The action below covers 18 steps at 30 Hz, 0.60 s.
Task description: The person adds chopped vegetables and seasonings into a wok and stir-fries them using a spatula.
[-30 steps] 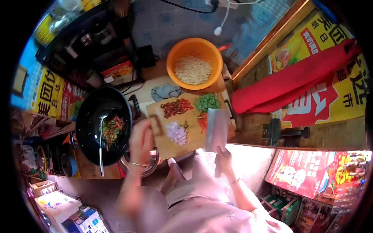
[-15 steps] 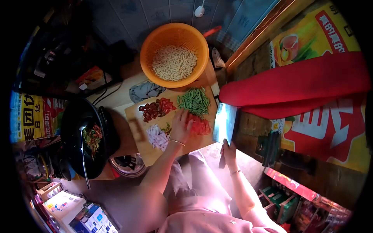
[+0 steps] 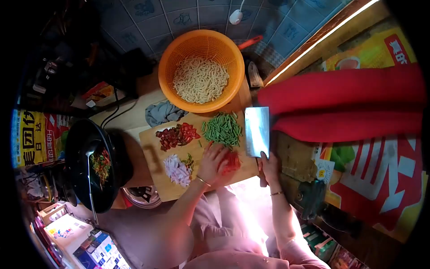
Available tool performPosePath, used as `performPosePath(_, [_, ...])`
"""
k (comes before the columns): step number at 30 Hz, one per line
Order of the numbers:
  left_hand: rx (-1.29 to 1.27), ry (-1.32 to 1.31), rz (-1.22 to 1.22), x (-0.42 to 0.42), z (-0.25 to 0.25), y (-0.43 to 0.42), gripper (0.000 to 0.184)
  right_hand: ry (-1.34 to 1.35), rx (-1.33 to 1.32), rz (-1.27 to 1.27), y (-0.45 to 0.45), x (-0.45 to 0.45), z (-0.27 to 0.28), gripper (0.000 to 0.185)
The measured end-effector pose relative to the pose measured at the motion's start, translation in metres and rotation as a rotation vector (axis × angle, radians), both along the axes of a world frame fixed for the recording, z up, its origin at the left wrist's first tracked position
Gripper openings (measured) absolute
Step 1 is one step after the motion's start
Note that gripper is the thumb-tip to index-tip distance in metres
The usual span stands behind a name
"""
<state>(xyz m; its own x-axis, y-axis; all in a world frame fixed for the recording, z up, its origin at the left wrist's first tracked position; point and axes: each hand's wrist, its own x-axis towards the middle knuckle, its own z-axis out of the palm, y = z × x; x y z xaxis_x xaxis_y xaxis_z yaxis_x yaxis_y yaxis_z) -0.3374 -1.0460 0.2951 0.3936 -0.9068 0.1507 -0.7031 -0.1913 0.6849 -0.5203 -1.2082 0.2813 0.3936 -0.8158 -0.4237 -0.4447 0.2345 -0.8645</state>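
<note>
My left hand (image 3: pixel 212 162) lies over the wooden cutting board (image 3: pixel 172 192), its fingers apart and resting beside and partly over a pile of chopped red pieces (image 3: pixel 232 162). My right hand (image 3: pixel 269 168) grips the handle of a cleaver (image 3: pixel 257 131), whose broad shiny blade points away from me at the board's right edge. On the same board lie cut green beans (image 3: pixel 222 129), a dark red and red chopped pile (image 3: pixel 177 135), and sliced pale purple onion (image 3: pixel 177 170). A few small green bits (image 3: pixel 188 164) sit beside the onion.
An orange colander (image 3: pixel 165 85) of noodles (image 3: pixel 200 80) stands behind the board, next to a grey cloth (image 3: pixel 163 114). To the left is a black wok (image 3: pixel 80 179) with a ladle (image 3: pixel 91 184) in it. A red cloth (image 3: pixel 340 94) lies at the right.
The camera view has shifted slightly. My left hand and the red pieces have come a little nearer to me. The cleaver has moved away from me, its blade now straighter.
</note>
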Motion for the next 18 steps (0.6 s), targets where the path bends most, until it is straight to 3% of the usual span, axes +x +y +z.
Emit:
performPosePath(4, [-0.108, 0.013, 0.327, 0.039, -0.023, -0.035, 0.038, 0.020, 0.150, 0.028, -0.024, -0.022, -0.002, 0.015])
performPosePath(8, [-0.078, -0.064, 0.408, 0.061, -0.039, -0.071, 0.039, -0.074, 0.247, 0.032, -0.038, -0.010, -0.014, 0.016])
performPosePath(12, [0.111, -0.129, 0.481, 0.060, -0.045, -0.088, 0.042, -0.002, 0.039, 0.157, -0.052, 0.028, -0.018, 0.015])
performPosePath(16, [0.006, -0.171, 0.487, 0.047, -0.046, -0.095, 0.040, 0.061, 0.129, 0.172, -0.064, 0.033, -0.020, 0.015])
performPosePath(18, [-0.012, -0.029, 0.522, 0.033, -0.044, -0.097, 0.044, 0.093, 0.067, 0.316, -0.064, 0.036, -0.021, 0.016])
